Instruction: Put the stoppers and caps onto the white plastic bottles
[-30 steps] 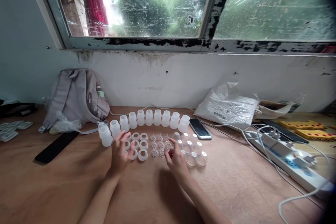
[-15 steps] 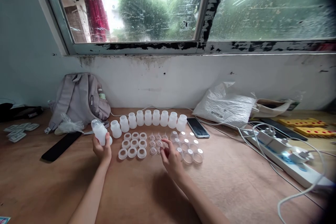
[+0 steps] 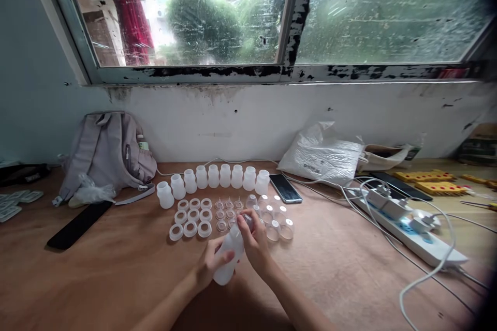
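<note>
While the left hand wraps its fingers around the body of a white plastic bottle, tilted with its neck toward one o'clock, the right hand pinches at the bottle's mouth with thumb and fingertips closed on a small clear piece too small to make out; both hands sit at the near centre of a wooden table, the bottle raised just above the surface; at twelve o'clock from the hands lie small clear nipples in rows; at eleven o'clock, white rings in three rows; at one o'clock, clear domed caps, some touching; beyond these, a curved row of white bottles stands upright near the wall; just beside the row's right end lies a phone; farther toward two o'clock sit a crumpled white plastic bag and a white power strip with cables; toward ten o'clock a grey backpack leans at the wall, with a flat black object on the table in front of it; a window runs above.
</note>
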Action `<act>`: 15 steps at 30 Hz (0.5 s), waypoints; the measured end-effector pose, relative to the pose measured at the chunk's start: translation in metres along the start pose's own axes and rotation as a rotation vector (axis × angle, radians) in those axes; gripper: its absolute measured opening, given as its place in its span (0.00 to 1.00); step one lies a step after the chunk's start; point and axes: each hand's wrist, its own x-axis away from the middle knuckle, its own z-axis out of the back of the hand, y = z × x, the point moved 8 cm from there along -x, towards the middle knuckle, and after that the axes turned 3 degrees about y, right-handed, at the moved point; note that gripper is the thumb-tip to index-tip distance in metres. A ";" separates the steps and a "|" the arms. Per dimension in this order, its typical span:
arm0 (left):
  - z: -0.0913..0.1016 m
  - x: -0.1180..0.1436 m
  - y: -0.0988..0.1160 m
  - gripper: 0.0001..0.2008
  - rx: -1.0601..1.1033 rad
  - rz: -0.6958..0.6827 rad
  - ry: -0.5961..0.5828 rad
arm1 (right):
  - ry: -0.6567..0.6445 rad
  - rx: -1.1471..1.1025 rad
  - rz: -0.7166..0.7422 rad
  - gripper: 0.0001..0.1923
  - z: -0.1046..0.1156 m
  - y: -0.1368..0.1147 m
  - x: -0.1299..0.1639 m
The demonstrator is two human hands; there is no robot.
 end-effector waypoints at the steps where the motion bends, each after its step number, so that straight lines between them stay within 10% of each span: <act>1: -0.003 0.000 -0.007 0.20 0.132 0.082 -0.047 | -0.011 -0.037 -0.025 0.11 -0.001 0.001 0.000; 15: -0.025 0.011 -0.028 0.30 0.831 0.539 -0.531 | 0.020 -0.405 -0.229 0.12 -0.014 0.011 0.012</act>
